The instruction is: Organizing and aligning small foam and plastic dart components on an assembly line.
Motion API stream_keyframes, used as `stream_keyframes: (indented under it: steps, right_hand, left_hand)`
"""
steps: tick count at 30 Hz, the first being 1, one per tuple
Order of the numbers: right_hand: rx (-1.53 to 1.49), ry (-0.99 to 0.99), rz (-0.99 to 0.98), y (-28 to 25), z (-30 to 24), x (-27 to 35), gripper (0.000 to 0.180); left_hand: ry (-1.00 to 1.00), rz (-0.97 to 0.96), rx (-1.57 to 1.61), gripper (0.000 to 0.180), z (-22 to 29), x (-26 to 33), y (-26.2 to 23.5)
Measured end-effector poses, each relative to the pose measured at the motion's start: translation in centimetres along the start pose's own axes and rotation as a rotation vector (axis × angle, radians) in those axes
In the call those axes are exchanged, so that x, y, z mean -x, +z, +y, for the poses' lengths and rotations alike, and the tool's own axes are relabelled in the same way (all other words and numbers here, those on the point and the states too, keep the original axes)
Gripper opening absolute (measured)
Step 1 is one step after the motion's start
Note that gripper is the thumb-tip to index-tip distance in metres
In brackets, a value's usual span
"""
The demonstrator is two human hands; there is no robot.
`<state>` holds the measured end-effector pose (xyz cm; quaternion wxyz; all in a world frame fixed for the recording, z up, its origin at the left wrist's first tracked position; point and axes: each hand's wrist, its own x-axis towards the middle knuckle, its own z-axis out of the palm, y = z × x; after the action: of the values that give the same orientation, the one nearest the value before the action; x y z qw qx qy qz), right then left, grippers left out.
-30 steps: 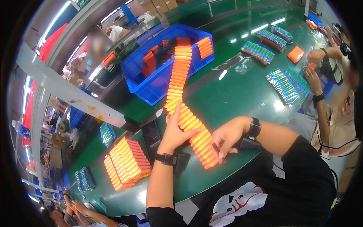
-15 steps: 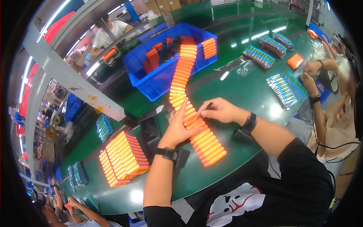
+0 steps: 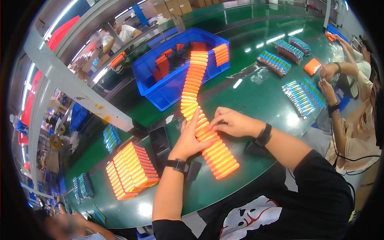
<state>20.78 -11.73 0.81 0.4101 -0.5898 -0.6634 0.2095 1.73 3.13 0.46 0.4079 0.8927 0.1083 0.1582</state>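
A long row of orange tubes [image 3: 221, 161], set side by side, runs bent from the blue crate's rim down to the green table in front of me. My left hand [image 3: 189, 138] lies along the row's left side, thumb across the top, gripping it from that edge. At the opposite edge my right hand [image 3: 236, 123] is closed, thumb and index fingertips pinching at the tubes; what exactly lies between them is too small to make out. Left of my left forearm is a stacked block of orange tubes [image 3: 132, 170]. A dark phone [image 3: 159, 141] lies between block and row.
The blue crate [image 3: 166, 96] holds more orange pieces. Bundles of blue-green tubes [image 3: 274, 63] lie at the far right, near another person's hands [image 3: 329, 82]. A grey metal post [image 3: 90, 100] slants across the left. More people are across the table and at lower left.
My right fingertips have come slightly nearer along the row's edge, while my left hand stays on it. The whole view has shifted a little. At lower left a person's head has moved further into view.
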Motion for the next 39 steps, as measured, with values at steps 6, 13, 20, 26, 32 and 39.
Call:
stream_keyframes:
  steps: [6, 13, 20, 26, 32, 39]
  right_hand:
    - [-0.53, 0.107, 0.14, -0.8, 0.3, 0.3, 0.011]
    - [-0.603, -0.105, -0.029, -0.1, -0.7, 0.9, 0.018]
    - [-0.764, 0.195, -0.758, -2.1, -3.6, 2.4, 0.02]
    - [-0.791, 0.16, -1.154, -0.2, -3.0, 3.3, 0.022]
    - [-0.738, 0.287, -1.067, -1.2, -3.2, 2.2, 0.022]
    - [-0.756, 0.324, -1.05, -0.2, -1.0, 2.5, 0.024]
  left_hand:
    - [-0.049, 0.18, 0.768, 0.089, -0.1, -0.2, -0.1]
    - [0.136, -0.011, 0.625, 0.08, 3.6, 0.8, -0.5]
    - [0.027, -0.132, 0.859, 0.09, 4.3, 1.4, 0.4]
    - [-0.061, -0.096, 0.91, 0.085, 4.2, 0.6, 0.1]
    - [-0.099, 0.046, 0.661, 0.09, 0.8, 1.0, 0.9]
    - [-0.102, 0.095, 0.182, 0.105, -1.5, 0.7, 1.6]
